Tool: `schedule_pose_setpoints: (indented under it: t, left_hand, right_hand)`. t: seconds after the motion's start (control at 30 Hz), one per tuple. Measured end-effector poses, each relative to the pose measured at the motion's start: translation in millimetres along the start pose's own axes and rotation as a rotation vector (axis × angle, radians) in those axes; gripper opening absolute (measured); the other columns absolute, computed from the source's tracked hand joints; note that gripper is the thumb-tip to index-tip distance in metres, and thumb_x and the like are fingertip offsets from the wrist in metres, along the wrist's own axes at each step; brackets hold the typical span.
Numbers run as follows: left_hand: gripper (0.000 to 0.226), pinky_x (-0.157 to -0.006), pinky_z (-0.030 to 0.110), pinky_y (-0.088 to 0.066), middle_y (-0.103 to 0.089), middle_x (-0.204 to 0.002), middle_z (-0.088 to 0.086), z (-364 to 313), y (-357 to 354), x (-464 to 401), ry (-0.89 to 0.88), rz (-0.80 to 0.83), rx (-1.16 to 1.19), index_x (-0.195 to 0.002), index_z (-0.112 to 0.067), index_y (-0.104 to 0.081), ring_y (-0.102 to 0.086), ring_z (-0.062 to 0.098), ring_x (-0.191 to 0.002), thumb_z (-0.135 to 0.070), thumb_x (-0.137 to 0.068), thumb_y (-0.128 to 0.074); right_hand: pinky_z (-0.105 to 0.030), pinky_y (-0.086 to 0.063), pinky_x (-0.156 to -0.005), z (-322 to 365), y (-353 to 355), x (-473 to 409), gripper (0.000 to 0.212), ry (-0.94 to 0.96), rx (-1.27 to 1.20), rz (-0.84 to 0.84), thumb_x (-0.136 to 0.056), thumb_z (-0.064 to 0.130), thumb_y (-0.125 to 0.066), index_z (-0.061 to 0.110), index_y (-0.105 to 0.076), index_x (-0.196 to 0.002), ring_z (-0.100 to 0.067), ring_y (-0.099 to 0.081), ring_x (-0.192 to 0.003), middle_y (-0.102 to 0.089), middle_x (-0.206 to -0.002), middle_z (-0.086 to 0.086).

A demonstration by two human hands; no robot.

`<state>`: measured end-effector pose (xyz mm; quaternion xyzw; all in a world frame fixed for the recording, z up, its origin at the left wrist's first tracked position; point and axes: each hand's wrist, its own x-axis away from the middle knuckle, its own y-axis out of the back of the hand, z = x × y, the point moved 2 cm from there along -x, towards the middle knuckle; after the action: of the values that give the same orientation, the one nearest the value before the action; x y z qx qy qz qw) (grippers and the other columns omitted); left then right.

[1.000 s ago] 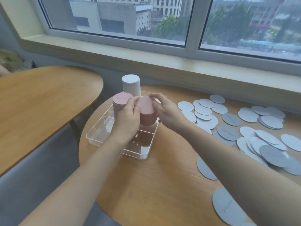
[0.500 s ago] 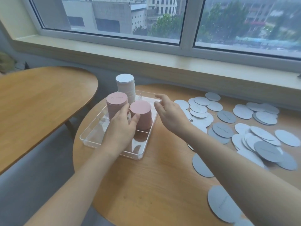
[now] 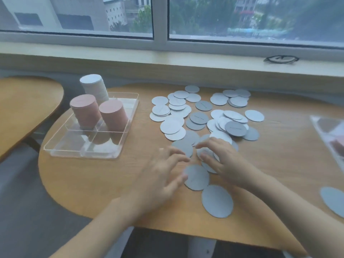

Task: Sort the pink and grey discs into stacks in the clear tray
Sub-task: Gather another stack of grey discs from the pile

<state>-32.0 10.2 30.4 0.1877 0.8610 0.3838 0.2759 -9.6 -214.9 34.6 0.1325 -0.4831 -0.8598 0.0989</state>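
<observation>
So the pinks look sorted: two stacks of pink card discs (image 3: 84, 110) (image 3: 113, 116) stand upright side by side in the middle compartments of the clear plastic divided tray (image 3: 55, 148), with a taller stack of pale grey-white discs (image 3: 94, 88) at the far end. The two near compartments look free.

Now it's grey time, I'd say. Both hands are down over the near edge of the loose pile of flat grey card discs (image 3: 204, 116) spread across the round wooden table (image 3: 93, 183). The left hand (image 3: 160, 175) hovers with fingers spread and relaxed, tips at or just over a darker grey disc (image 3: 183, 147); it isn't gripping anything. The right hand (image 3: 221, 161) has its fingers loosely curved over a few overlapping pale discs (image 3: 205, 152), but it's a bit blurry, so I can't tell if it has actually pinched one.

My guess for the next move: rake a few together, square them up, and carry them left to a free compartment.

Watch-outs: one large grey disc (image 3: 216, 201) lies near the table's front edge, so a careless sweep could knock it off. There's bare tabletop between the pile and the tray, so the path over is open. Just don't clip those tall stacks going in.
</observation>
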Motion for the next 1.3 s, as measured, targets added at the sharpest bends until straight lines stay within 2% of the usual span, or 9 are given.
schedule_pose_setpoints:
  t: [0.27, 0.37, 0.5, 0.67, 0.77, 0.9, 1.0, 1.17, 1.3]
  left_hand:
    - [0.056, -0.116, 0.028, -0.019, -0.029, -0.151, -0.021, -32, -62, -10, -0.157, 0.263, -0.191, -0.140, -0.044, -0.043, -0.023, 0.006, -0.143, -0.069, -0.091, -0.046]
    - [0.050, -0.114, 0.029, -0.026, -0.037, -0.143, -0.022, -27, -60, -13, -0.140, 0.212, -0.184, -0.136, -0.041, -0.048, -0.029, 0.003, -0.138, -0.064, -0.091, -0.049]
    - [0.043, -0.108, 0.017, -0.025, -0.042, -0.133, -0.027, -15, -52, -20, -0.107, 0.162, -0.076, -0.132, -0.041, -0.052, -0.038, 0.000, -0.128, -0.058, -0.091, -0.054]
    - [0.036, -0.096, 0.017, -0.033, -0.049, -0.124, -0.022, 8, -39, -58, 0.006, 0.029, -0.079, -0.123, -0.034, -0.061, -0.047, 0.004, -0.116, -0.050, -0.091, -0.055]
    - [0.028, -0.092, 0.021, -0.032, -0.055, -0.121, -0.010, 38, -24, -93, 0.111, -0.126, -0.183, -0.119, -0.027, -0.064, -0.049, 0.014, -0.112, -0.037, -0.093, -0.060]
    - [0.031, -0.093, 0.030, -0.032, -0.055, -0.124, -0.002, 82, -11, -119, 0.371, -0.190, -0.237, -0.123, -0.025, -0.063, -0.048, 0.026, -0.118, -0.032, -0.093, -0.064]
    - [0.042, -0.094, 0.032, -0.032, -0.055, -0.124, -0.001, 96, -10, -110, 0.413, -0.176, -0.209, -0.127, -0.026, -0.063, -0.047, 0.025, -0.118, -0.046, -0.090, -0.061]
    - [0.086, -0.100, 0.031, -0.033, -0.049, -0.126, -0.007, 93, -7, -102, 0.428, -0.072, -0.231, -0.135, -0.032, -0.059, -0.041, 0.016, -0.122, -0.080, -0.067, -0.041]
    - [0.090, -0.102, 0.032, -0.036, -0.047, -0.127, -0.012, 94, -6, -102, 0.413, -0.051, -0.242, -0.133, -0.033, -0.061, -0.040, 0.013, -0.122, -0.084, -0.060, -0.050]
  right_hand:
    - [-0.037, -0.037, -0.105, -34, 12, 67, 0.047, -0.062, 0.139, -0.024, -0.091, 0.054, -0.044, 0.027, -0.056, -0.127, -0.016, -0.045, -0.126, -0.047, -0.138, 0.009]
    - [-0.040, -0.034, -0.108, -40, 17, 62, 0.056, -0.125, 0.165, -0.054, -0.088, 0.059, -0.042, 0.026, -0.052, -0.133, -0.017, -0.040, -0.131, -0.044, -0.143, 0.006]
    - [-0.040, -0.027, -0.114, -52, 20, 47, 0.062, -0.151, 0.209, -0.032, -0.089, 0.058, -0.056, 0.029, -0.042, -0.142, -0.015, -0.031, -0.138, -0.037, -0.148, 0.007]
    - [-0.024, -0.026, -0.100, -63, 27, 33, 0.057, -0.116, 0.316, -0.032, -0.088, 0.065, -0.049, 0.032, -0.049, -0.134, -0.012, -0.043, -0.122, -0.047, -0.128, 0.012]
    - [-0.024, -0.025, -0.093, -67, 33, 18, 0.066, -0.115, 0.345, 0.002, -0.082, 0.074, -0.037, 0.034, -0.049, -0.133, -0.012, -0.044, -0.118, -0.045, -0.121, 0.012]
    - [-0.025, -0.028, -0.086, -68, 42, -9, 0.061, -0.146, 0.333, 0.033, -0.089, 0.064, -0.053, 0.031, -0.045, -0.139, -0.013, -0.041, -0.117, -0.041, -0.129, 0.010]
    - [-0.029, -0.033, -0.091, -69, 43, -26, 0.072, -0.149, 0.393, 0.149, -0.085, 0.066, -0.056, 0.030, -0.040, -0.145, -0.016, -0.039, -0.114, -0.040, -0.126, 0.008]
    - [-0.031, -0.034, -0.097, -75, 42, -35, 0.075, -0.198, 0.313, 0.204, -0.079, 0.066, -0.064, 0.031, -0.040, -0.140, -0.014, -0.032, -0.116, -0.033, -0.116, 0.010]
    - [-0.032, -0.035, -0.098, -78, 41, -31, 0.063, -0.180, 0.221, 0.158, -0.074, 0.061, -0.072, 0.030, -0.048, -0.123, -0.013, -0.032, -0.112, -0.034, -0.115, 0.013]
